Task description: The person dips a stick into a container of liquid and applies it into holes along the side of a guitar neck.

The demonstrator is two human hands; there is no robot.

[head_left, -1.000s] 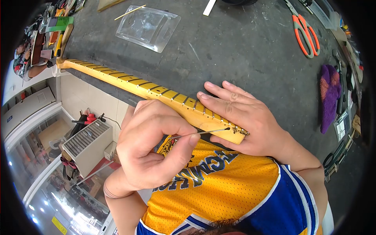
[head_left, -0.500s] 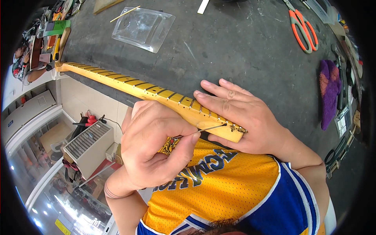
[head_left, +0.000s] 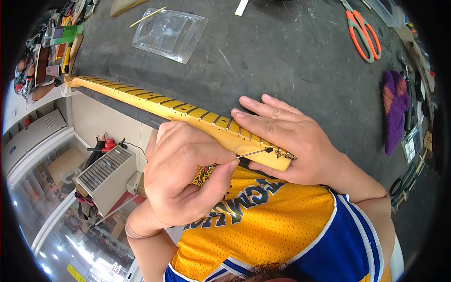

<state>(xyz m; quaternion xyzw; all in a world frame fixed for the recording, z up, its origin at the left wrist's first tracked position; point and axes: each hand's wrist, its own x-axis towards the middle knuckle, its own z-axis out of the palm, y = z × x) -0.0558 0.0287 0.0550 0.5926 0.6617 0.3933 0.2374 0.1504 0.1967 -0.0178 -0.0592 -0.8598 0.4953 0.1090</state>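
A long yellow guitar neck [head_left: 162, 104] with dark frets lies diagonally, its near end low at the centre right. My left hand [head_left: 190, 169] is closed, pinching a thin dark stick [head_left: 251, 154] between thumb and forefinger. The stick's dark tip touches the side of the neck close to its end, beside small dark smudges [head_left: 282, 153]. Palm down, my right hand [head_left: 296, 141] lies over the neck's end, fingers stretched out across it and partly beyond its far edge. The thumb rests at the near side, partly hidden by the neck.
Clear plastic packaging [head_left: 169, 35] with a thin wooden stick [head_left: 147, 17] lies on the dark table [head_left: 282, 56]. Orange-handled scissors [head_left: 364, 37] and a purple cloth [head_left: 395, 113] are at the right. Tools line both sides. Another person [head_left: 26, 77] is at the far left.
The stick's dark tip has moved slightly left along the neck's side. My right hand stays on the neck's end. The whole view has shifted a little.
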